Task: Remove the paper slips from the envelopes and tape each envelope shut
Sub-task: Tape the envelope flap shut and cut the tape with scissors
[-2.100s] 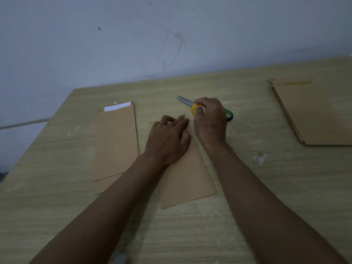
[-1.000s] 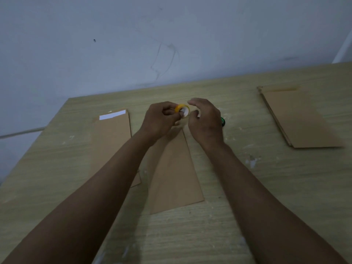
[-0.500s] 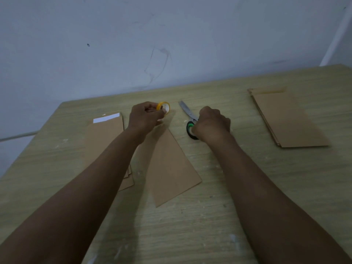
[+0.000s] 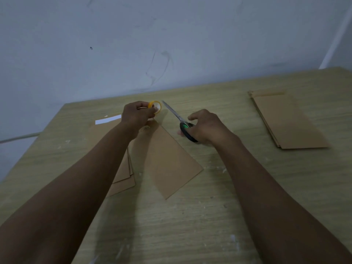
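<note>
- Right now your left hand (image 4: 136,115), just above the centre of the frame, has its fingers (image 4: 152,111) curled around the yellow tape roll (image 4: 155,106), holding it up off the desk (image 4: 190,216).
- Your right hand (image 4: 207,126) sits to the right of it, fingers wrapped around the green and black handles of the scissors (image 4: 180,119); the blades point up and left toward the tape roll and look closed or nearly so.
- One brown envelope (image 4: 167,162) lies flat on the desk between your forearms, angled, its top end beneath your left hand.
- A stack of brown envelopes (image 4: 122,172) lies at centre left, partly covered by your left forearm; a white paper slip (image 4: 108,119) pokes out at its far end.
- Another stack of brown envelopes (image 4: 285,122) lies at the right of the frame, well apart from both hands.
- Whether any tape is pulled out from the roll cannot be told.
</note>
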